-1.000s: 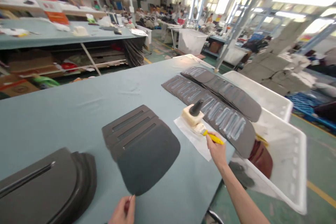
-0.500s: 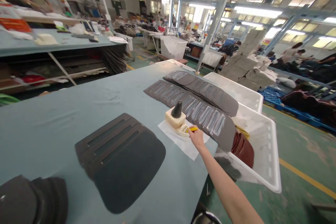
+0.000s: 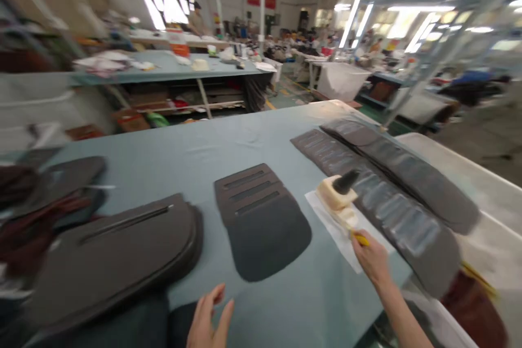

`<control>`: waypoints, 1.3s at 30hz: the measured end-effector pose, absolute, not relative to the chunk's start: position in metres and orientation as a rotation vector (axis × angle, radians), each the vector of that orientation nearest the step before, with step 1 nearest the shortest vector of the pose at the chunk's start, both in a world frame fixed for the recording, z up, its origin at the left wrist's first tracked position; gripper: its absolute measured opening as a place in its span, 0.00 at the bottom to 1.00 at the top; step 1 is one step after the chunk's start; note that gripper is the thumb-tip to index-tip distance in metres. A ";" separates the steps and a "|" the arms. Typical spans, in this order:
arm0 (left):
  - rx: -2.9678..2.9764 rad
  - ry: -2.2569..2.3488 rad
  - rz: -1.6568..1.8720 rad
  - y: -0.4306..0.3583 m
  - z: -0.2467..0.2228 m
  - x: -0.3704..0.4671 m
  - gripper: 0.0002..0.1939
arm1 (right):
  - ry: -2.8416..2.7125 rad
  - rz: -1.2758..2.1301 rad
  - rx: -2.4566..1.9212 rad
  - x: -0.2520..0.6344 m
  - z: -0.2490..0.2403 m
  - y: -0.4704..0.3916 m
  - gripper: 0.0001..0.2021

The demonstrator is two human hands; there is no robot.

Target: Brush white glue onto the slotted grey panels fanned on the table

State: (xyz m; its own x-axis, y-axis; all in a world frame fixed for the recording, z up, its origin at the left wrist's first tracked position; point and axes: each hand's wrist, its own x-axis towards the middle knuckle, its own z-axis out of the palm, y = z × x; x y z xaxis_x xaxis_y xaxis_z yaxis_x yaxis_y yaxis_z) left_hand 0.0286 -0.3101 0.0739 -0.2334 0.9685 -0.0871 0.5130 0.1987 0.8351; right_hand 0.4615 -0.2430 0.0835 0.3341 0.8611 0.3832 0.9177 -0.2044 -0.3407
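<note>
My right hand point(image 3: 371, 255) is closed round a yellow-handled brush point(image 3: 360, 237), its tip over a white sheet point(image 3: 346, 247). Beside the brush stands a cream block-shaped container point(image 3: 332, 194) with a black cone-shaped top point(image 3: 347, 180). My left hand point(image 3: 209, 318) has come in at the bottom edge with thumb and fingers apart, holding nothing. Between the hands, farther up the table, lies a dark grey panel point(image 3: 269, 244) with three slots. Right of the container run overlapping grey panels point(image 3: 391, 212) with shiny strips. Motion blurs much of the picture.
The blue-green table point(image 3: 175, 147) spreads under everything. A stack of dark panels point(image 3: 122, 261) lies at the left, with dark red pieces point(image 3: 36, 234) beyond. White bins point(image 3: 497, 250) border the table's right side. A second table point(image 3: 163, 68) stands behind, and a person point(image 3: 197, 20) is farther back.
My view has swung left, so the table's things sit farther right and the left stack shows more. My left hand has come into view. The right hand still grips the brush by the container.
</note>
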 end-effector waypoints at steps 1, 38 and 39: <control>1.452 1.901 0.939 -0.307 0.087 0.014 0.21 | -1.518 -0.144 -2.082 0.447 0.084 -0.237 0.19; 1.792 2.468 0.765 -0.288 0.107 -0.190 0.18 | -1.486 0.261 -1.728 -0.052 0.143 -0.072 0.15; 1.800 2.464 0.769 -0.288 0.107 -0.189 0.18 | -1.489 0.248 -1.735 -0.039 0.144 -0.081 0.15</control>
State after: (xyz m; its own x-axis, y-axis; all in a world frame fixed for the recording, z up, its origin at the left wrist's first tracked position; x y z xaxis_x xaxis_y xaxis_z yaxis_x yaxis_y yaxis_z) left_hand -0.1894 -0.2882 0.1073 -0.3458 0.8944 0.2836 0.8970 0.2266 0.3795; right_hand -0.0390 -0.0811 0.1440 0.2825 0.8941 0.3476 0.7333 0.0323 -0.6791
